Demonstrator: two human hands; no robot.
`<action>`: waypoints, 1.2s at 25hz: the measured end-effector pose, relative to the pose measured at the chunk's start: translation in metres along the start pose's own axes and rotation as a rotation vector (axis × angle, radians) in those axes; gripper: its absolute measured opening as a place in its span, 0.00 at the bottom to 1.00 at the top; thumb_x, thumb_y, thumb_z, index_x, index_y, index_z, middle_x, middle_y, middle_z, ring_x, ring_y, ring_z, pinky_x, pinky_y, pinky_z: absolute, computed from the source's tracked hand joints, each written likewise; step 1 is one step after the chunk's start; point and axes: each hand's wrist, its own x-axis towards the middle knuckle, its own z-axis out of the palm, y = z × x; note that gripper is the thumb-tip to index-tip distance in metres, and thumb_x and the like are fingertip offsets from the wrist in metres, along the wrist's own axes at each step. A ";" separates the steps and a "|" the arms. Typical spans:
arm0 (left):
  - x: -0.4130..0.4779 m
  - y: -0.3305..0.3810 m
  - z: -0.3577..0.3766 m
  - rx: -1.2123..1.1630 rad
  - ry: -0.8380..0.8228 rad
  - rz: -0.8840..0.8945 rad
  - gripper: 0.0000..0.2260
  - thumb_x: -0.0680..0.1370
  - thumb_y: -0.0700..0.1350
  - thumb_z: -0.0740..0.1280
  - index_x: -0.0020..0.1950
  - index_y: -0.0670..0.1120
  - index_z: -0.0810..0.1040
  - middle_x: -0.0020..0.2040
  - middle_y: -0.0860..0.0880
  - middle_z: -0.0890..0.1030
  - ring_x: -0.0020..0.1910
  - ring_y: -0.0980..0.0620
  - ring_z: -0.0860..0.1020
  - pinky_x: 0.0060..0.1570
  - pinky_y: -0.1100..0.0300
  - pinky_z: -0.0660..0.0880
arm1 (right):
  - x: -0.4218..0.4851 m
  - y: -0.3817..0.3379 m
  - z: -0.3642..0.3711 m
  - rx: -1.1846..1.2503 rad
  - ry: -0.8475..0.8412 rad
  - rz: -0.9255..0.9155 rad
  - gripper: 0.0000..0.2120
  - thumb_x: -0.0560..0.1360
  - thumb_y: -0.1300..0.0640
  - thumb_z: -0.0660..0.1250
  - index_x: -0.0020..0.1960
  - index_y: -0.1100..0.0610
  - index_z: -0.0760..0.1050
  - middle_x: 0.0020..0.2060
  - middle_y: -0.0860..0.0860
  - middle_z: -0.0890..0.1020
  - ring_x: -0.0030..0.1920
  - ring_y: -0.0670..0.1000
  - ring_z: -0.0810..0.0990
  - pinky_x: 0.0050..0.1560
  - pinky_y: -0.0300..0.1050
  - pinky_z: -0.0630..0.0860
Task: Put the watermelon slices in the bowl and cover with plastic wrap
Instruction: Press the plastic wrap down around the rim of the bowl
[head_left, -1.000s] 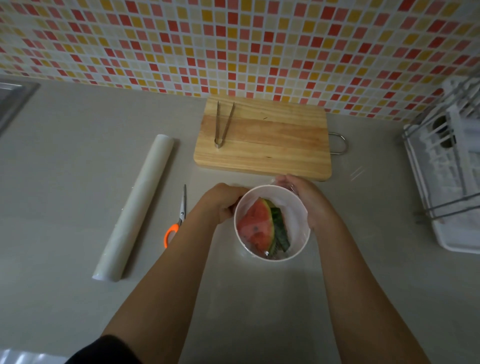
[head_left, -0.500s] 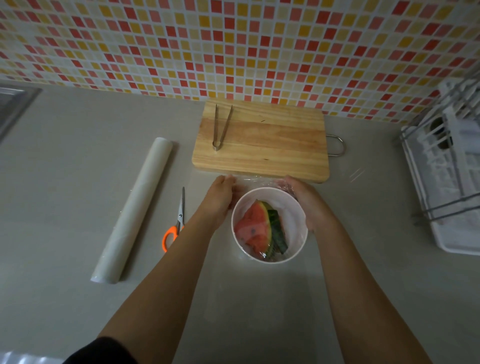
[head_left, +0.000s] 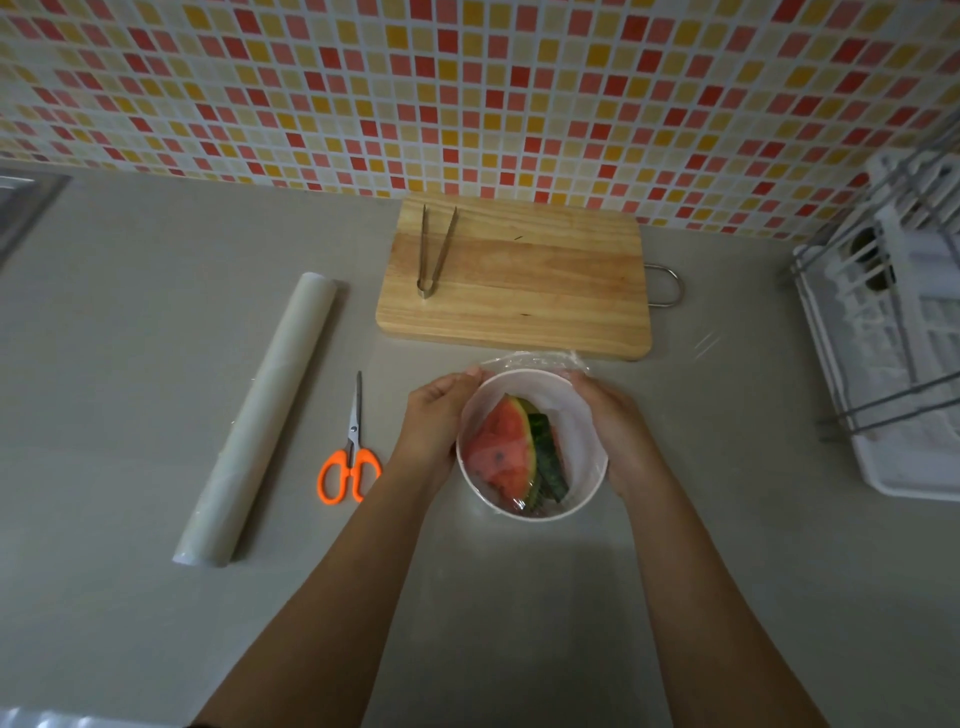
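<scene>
Both hands cup one white bowl (head_left: 582, 499), the left hand (head_left: 436, 423) and right hand (head_left: 610, 421) curled against its sides, pressing plastic wrap (head_left: 535, 359) over the rim. Inside lie watermelon slices (head_left: 506, 452), apparently two. On the grey counter (head_left: 130, 364): one wrap roll (head_left: 257, 418), one pair of scissors (head_left: 350, 457), one cutting board (head_left: 519, 280) bearing one set of tongs (head_left: 434, 249).

Your left hand (head_left: 434, 421) and right hand (head_left: 615, 423) cup the bowl (head_left: 582, 441). Watermelon slices (head_left: 511, 454) lie inside, under plastic wrap (head_left: 530, 359).
</scene>
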 end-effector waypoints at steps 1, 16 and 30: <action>0.001 0.001 0.001 0.043 0.001 0.023 0.12 0.80 0.43 0.64 0.48 0.37 0.83 0.38 0.41 0.82 0.36 0.47 0.79 0.42 0.55 0.78 | 0.001 -0.003 0.000 -0.006 -0.011 0.018 0.15 0.60 0.45 0.70 0.39 0.54 0.83 0.39 0.53 0.85 0.40 0.53 0.83 0.45 0.50 0.78; 0.004 0.002 0.015 -0.090 0.161 -0.129 0.06 0.78 0.39 0.66 0.54 0.45 0.79 0.41 0.42 0.82 0.39 0.46 0.80 0.35 0.60 0.79 | 0.014 0.005 0.005 0.158 0.049 0.151 0.21 0.76 0.51 0.61 0.26 0.52 0.81 0.23 0.45 0.81 0.31 0.49 0.79 0.36 0.42 0.73; 0.016 0.003 0.008 -0.188 0.096 -0.226 0.22 0.79 0.30 0.53 0.71 0.46 0.65 0.62 0.43 0.78 0.51 0.42 0.80 0.44 0.52 0.80 | 0.006 -0.011 0.008 0.256 0.121 0.326 0.18 0.79 0.52 0.56 0.68 0.44 0.68 0.42 0.50 0.79 0.36 0.51 0.80 0.27 0.38 0.73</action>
